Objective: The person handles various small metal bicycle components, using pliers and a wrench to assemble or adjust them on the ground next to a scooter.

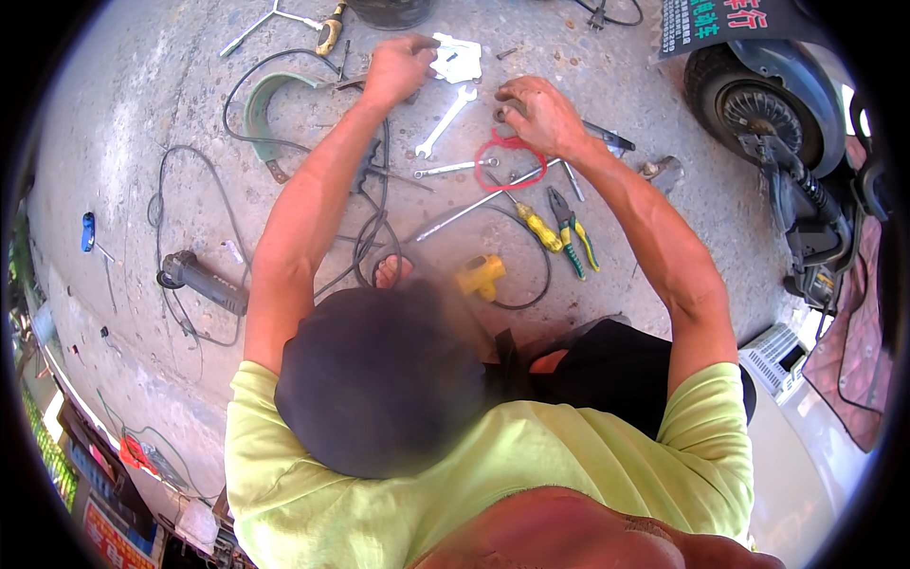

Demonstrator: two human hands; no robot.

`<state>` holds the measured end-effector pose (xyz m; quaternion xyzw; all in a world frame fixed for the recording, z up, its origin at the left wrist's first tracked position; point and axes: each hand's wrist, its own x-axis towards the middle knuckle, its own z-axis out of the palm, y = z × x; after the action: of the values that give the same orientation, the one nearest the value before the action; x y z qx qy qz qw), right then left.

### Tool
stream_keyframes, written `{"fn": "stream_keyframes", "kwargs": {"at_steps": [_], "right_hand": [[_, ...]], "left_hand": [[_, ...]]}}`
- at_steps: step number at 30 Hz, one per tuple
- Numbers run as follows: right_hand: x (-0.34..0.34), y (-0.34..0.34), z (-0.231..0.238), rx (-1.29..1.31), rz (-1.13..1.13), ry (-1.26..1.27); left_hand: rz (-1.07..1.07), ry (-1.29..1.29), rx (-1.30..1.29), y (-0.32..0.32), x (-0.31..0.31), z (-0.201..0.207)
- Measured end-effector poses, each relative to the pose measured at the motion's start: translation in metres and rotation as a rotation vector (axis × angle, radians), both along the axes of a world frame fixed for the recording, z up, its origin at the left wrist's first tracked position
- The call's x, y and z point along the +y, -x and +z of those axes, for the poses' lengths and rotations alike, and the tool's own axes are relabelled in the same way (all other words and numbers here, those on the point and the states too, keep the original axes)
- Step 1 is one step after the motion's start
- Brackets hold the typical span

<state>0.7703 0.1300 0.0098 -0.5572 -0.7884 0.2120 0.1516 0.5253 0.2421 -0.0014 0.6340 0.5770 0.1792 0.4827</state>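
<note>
My left hand is closed at the left edge of a bright white sheet, which has a small dark piece on it. What its fingers hold, if anything, is hidden. To the right, the fingers of my right hand curl over something small and dark that I cannot make out. Between and below the hands lie an open-end wrench, a thinner wrench and a red loop. Nearer me are a yellow-handled screwdriver, pliers with green and yellow grips, and a long metal rod.
A green curved band, black cable and an angle grinder lie on the left. A blue-handled tool lies farther left. A yellow tool part sits near my foot. At right stands a scooter, its wheel near my right arm.
</note>
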Motion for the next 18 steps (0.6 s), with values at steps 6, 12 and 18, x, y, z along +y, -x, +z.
{"fn": "stream_keyframes", "kwargs": {"at_steps": [6, 12, 18], "right_hand": [[-0.004, -0.001, -0.01, 0.065, -0.005, -0.045], [-0.004, 0.001, 0.005, -0.03, -0.028, 0.039], [-0.009, 0.027, 0.095, -0.459, 0.049, 0.387]], "left_hand": [[-0.2, -0.447, 0.291, -0.006, 0.003, -0.014], [-0.201, -0.336, 0.348, -0.007, 0.007, -0.01], [-0.206, -0.41, 0.29, -0.011, 0.004, -0.015]]}}
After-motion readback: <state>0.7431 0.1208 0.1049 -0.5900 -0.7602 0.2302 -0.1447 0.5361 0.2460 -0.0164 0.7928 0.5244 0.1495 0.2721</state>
